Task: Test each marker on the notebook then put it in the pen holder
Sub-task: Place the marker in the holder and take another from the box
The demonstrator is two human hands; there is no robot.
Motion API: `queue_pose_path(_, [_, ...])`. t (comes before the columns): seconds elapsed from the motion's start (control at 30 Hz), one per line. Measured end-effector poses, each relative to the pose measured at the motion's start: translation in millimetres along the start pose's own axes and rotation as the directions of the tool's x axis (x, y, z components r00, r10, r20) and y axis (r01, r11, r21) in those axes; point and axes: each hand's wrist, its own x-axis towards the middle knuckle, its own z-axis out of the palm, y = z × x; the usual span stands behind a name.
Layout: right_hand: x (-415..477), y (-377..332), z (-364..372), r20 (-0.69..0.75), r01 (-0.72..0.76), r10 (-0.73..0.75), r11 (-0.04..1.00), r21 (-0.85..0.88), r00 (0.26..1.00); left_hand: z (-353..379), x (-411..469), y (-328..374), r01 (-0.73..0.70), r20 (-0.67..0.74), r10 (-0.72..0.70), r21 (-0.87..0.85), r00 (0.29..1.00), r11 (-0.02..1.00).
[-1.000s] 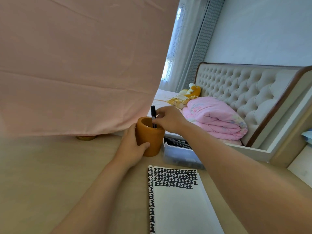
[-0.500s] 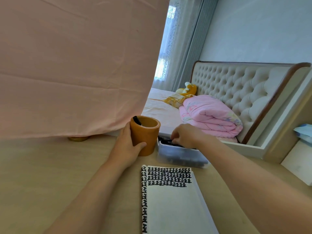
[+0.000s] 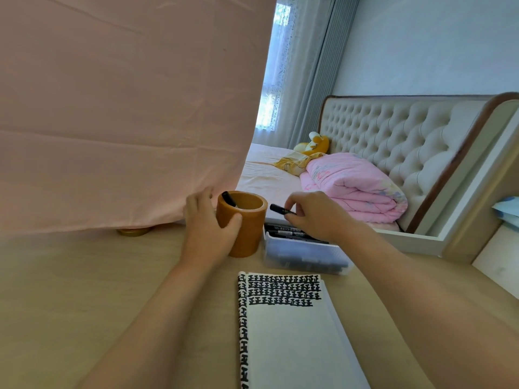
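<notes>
An orange-brown pen holder (image 3: 247, 228) stands on the wooden desk with one black marker (image 3: 228, 199) leaning inside it. My left hand (image 3: 209, 228) grips the holder's left side. My right hand (image 3: 314, 214) pinches a black marker (image 3: 278, 209), held level just above a clear plastic box (image 3: 303, 255) that contains several more black markers. An open white notebook (image 3: 292, 338) lies in front of the box, with rows of black marks across the top of its page and down its left margin.
A pink cloth (image 3: 126, 108) hangs over the back left of the desk, and a gold round base (image 3: 133, 232) shows under its hem. A bed with a folded pink quilt (image 3: 351, 186) and a tufted headboard lies beyond the desk.
My right hand dropped a marker into the holder, reached into the plastic box and has now lifted another black marker out of it. My left hand stayed on the holder.
</notes>
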Motion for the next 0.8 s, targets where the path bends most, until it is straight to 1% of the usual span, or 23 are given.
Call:
queue_pose_path(0.07, [-17.0, -3.0, -10.1, -0.094, -0.011, 0.019, 0.996, 0.091, 0.995, -2.3, 0.4, 11.1, -0.098, -0.093, 0.097, -0.003, 0.991, 0.995])
queue_pose_path(0.13, [-36.7, -5.2, -19.1, -0.171, -0.02, 0.054, 0.981, 0.194, 0.984, -1.5, -1.4, 23.5, -0.18, -0.094, 0.18, 0.004, 0.979, 0.984])
queue_pose_path(0.23, [-64.5, -5.2, -24.9, -0.228, -0.032, 0.111, 0.945, 0.324, 0.967, 5.8, -9.6, 41.9, -0.273, -0.002, 0.273, -0.04, 0.962, 0.961])
queue_pose_path(0.3, [-81.7, -3.5, -22.4, -0.187, -0.082, 0.182, 0.893, 0.442, 0.965, 12.9, -18.0, 49.9, -0.343, 0.085, 0.349, -0.071, 0.933, 0.937])
queue_pose_path(0.37, [-98.8, -0.2, -15.9, -0.108, -0.127, 0.223, 0.822, 0.556, 0.969, 20.5, -28.4, 54.7, -0.422, 0.194, 0.417, -0.019, 0.888, 0.906])
queue_pose_path(0.4, [-107.1, 2.8, -11.1, -0.089, -0.129, 0.218, 0.809, 0.574, 0.972, 24.2, -34.1, 56.1, -0.47, 0.241, 0.452, 0.02, 0.859, 0.883])
queue_pose_path(0.5, [-126.5, 14.2, 4.6, -0.075, -0.134, 0.215, 0.805, 0.578, 0.974, 33.4, -48.3, 58.0, -0.598, 0.34, 0.539, 0.096, 0.771, 0.795])
queue_pose_path(0.6, [-136.3, 23.4, 15.4, -0.014, -0.19, 0.247, 0.78, 0.596, 0.969, 39.8, -53.1, 55.5, -0.699, 0.442, 0.593, 0.119, 0.673, 0.705])
queue_pose_path(0.7, [-140.3, 27.2, 20.1, 0.043, -0.224, 0.232, 0.85, 0.477, 0.972, 42.1, -54.2, 56.4, -0.721, 0.5, 0.592, 0.1, 0.632, 0.686])
queue_pose_path(0.77, [-140.9, 22.8, 21.2, 0.045, -0.163, 0.157, 0.93, 0.33, 0.987, 41.9, -55.1, 59.8, -0.733, 0.501, 0.605, 0.091, 0.619, 0.674])
queue_pose_path(0.8, [-140.6, 20.1, 22.6, 0.042, -0.115, 0.107, 0.949, 0.292, 0.993, 42.3, -55.4, 61.5, -0.736, 0.503, 0.608, 0.088, 0.615, 0.671])
